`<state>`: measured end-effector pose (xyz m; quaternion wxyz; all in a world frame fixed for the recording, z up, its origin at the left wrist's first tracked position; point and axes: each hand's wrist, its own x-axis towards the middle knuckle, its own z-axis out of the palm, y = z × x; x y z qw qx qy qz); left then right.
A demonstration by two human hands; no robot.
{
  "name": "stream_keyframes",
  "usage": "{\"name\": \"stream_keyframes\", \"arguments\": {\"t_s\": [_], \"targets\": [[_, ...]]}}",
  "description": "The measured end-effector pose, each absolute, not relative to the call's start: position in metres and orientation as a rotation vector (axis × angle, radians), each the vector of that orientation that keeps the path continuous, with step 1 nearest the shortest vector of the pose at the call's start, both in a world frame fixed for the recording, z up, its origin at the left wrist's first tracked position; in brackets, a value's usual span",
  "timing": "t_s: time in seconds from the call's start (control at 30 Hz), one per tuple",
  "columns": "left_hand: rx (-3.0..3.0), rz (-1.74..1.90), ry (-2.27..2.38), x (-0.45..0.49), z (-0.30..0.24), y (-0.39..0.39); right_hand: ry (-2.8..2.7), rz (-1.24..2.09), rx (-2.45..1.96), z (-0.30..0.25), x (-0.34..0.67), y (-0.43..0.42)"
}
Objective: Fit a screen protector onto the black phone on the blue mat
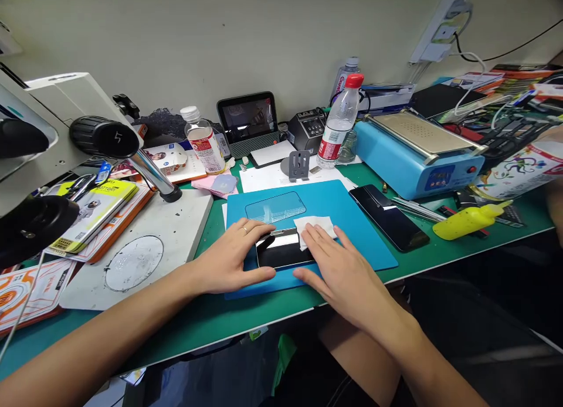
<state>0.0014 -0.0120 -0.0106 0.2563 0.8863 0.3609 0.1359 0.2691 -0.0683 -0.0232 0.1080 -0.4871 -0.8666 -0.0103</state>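
Observation:
A black phone lies screen-up on a blue mat in front of me. My left hand lies flat over the phone's left end, fingers spread, a ring on one finger. My right hand presses a white cloth onto the phone's right part with flat, stretched fingers. A clear screen protector film lies on the mat just behind the phone.
A second black phone and a yellow squeeze bottle lie to the right. A blue heating machine stands behind them. Two water bottles, a small display, a microscope and its white base plate crowd the green desk.

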Motion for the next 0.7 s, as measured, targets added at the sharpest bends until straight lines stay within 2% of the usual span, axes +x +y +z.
{"name": "stream_keyframes", "arguments": {"t_s": [0.3, 0.57, 0.7], "targets": [[2.233, 0.712, 0.922, -0.005, -0.017, -0.009, -2.657, 0.186, -1.263, -0.02, 0.204, -0.069], [2.239, 0.698, 0.917, -0.006, -0.016, -0.006, -2.678, -0.049, -1.088, -0.034, 0.22, -0.09], [2.194, 0.715, 0.914, -0.007, -0.014, -0.007, -2.54, -0.12, -1.234, -0.042, 0.255, -0.099]]}}
